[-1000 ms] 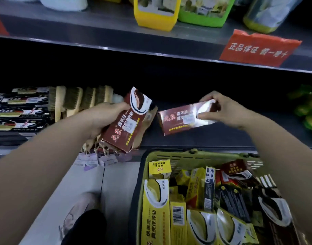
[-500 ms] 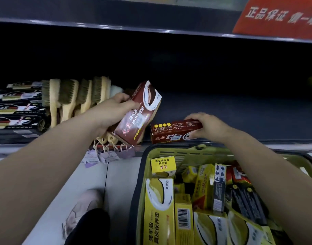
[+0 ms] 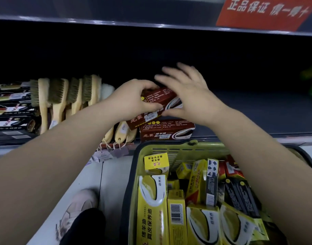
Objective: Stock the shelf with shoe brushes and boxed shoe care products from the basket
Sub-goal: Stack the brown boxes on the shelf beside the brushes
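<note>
**One box shelved, second coming down on it**

Half a second ago the right hand [image 3: 192, 98] was setting a red box at the front of the shelf [image 3: 249, 112]. That lower box [image 3: 166, 130] now lies flat there by itself, just beyond the basket [image 3: 171, 151] rim. The right hand has let go and risen, its fingers [image 3: 171, 71] straight and spread, blurred with motion. Its palm is over the right end of the top box [image 3: 155, 96], and its thumb is by that box's lower edge.

The left hand [image 3: 132, 99] has carried the top box rightwards, away from the brushes [image 3: 59, 96], and tipped it from nearly upright to nearly flat. Its fingers curl over the far side and its thumb pinches the near face. The box hangs tilted just above the lower one. I cannot tell whether the two touch.

So one box is stocked and a stack looks to be starting. Many yellow boxes [image 3: 151, 209] remain in the basket, so most of the job is left.
</note>
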`<state>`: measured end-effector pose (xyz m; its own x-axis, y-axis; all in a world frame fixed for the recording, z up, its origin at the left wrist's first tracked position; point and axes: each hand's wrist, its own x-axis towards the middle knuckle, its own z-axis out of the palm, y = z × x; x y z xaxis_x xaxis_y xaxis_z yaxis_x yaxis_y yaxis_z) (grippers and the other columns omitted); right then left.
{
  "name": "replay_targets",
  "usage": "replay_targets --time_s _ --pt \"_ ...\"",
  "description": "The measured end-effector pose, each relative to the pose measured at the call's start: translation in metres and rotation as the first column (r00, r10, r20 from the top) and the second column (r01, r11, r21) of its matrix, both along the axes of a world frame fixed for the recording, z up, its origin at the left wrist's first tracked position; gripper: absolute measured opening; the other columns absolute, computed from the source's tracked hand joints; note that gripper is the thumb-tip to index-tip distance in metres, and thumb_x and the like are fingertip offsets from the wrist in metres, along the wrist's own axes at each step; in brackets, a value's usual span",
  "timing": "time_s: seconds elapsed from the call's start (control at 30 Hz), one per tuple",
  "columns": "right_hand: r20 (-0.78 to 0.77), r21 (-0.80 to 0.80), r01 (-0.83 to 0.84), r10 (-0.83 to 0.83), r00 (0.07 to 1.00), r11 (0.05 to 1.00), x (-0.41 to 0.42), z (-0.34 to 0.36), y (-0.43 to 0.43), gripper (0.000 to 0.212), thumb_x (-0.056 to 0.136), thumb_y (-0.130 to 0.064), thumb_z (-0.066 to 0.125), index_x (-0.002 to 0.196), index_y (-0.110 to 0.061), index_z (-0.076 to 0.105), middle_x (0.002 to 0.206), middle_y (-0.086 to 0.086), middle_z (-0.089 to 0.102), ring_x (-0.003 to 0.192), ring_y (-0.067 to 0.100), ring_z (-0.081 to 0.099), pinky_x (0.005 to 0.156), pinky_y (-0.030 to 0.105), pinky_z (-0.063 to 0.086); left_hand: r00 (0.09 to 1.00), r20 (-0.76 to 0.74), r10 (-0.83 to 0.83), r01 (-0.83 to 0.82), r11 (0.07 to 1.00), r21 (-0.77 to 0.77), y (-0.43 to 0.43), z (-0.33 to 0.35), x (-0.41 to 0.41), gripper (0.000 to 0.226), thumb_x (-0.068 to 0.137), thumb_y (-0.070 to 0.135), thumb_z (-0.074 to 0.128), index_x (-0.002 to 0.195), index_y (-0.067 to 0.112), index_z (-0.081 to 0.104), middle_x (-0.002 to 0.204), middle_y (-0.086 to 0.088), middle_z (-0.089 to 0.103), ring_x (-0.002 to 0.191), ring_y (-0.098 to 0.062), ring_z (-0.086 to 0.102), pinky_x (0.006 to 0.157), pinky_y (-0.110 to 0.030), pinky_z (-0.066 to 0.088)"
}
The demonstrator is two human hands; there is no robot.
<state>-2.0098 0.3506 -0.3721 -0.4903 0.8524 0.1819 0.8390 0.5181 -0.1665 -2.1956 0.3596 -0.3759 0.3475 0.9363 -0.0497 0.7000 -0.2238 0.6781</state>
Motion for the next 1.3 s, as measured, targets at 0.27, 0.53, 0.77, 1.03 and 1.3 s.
replay_targets --time_s 0.27,0.53,0.77,1.03,1.3 --pt "0.023 -0.107 0.276 -0.275 0.961 0.955 0.032 -0.02 0.015 0.059 0.083 -0.043 0.063 0.136 -0.028 0.043 0.128 0.005 0.05 0.116 0.028 0.04 0.097 0.044 0.032 0.987 -0.019 0.159 -0.155 0.981 0.119 -0.003 -0.026 -0.012 0.087 0.07 0.033 0.078 0.142 0.021 0.031 0.136 -0.004 0.045 0.116 -0.019 0.049 0.094 -0.032 0.042" --pt "-0.011 -0.613 0.148 -0.196 0.98 0.776 0.024 -0.076 0.021 0.049 0.092 -0.046 0.049 0.138 -0.037 0.037 0.13 0.002 0.043 0.123 0.021 0.027 0.096 0.035 0.03 0.987 -0.136 0.084 -0.103 0.985 -0.138 -0.025 -0.079 -0.009 0.103 0.067 0.021 0.081 0.147 0.027 0.017 0.135 -0.008 0.046 0.119 -0.024 0.05 0.098 -0.033 0.038" --pt "-0.024 -0.693 0.094 -0.152 0.988 0.715 0.027 -0.072 0.02 0.091 0.063 -0.055 0.076 0.14 -0.042 0.03 0.122 -0.011 0.038 0.121 0.012 0.027 0.099 0.034 0.031 0.988 -0.135 0.07 -0.084 0.992 -0.099 -0.023 -0.082 -0.004 0.09 0.067 0.022 0.082 0.143 0.025 0.033 0.136 -0.008 0.037 0.117 -0.026 0.049 0.103 -0.04 0.04" --pt "-0.072 -0.557 0.129 -0.202 0.977 0.82 0.034 -0.059 0.0 0.093 0.067 -0.05 0.077 0.144 -0.034 0.029 0.146 -0.005 0.031 0.134 0.018 0.021 0.108 0.036 0.025 0.962 -0.269 0.058 -0.068 0.997 -0.028 -0.027 -0.068 -0.002 0.082 0.071 0.03 0.078 0.142 0.022 0.036 0.137 -0.005 0.036 0.124 -0.023 0.041 0.107 -0.033 0.032" --pt "-0.244 -0.507 0.224 -0.388 0.889 0.832 0.116 -0.007 -0.084 0.033 0.08 -0.028 0.072 0.109 -0.032 0.058 0.109 -0.015 0.06 0.101 0.0 0.055 0.087 0.009 0.039 0.951 -0.136 -0.278 0.284 0.959 0.027 -0.087 -0.015 0.055 0.034 0.084 0.034 0.064 0.117 0.035 0.056 0.117 0.016 0.052 0.107 -0.003 0.047 0.09 -0.011 0.024"
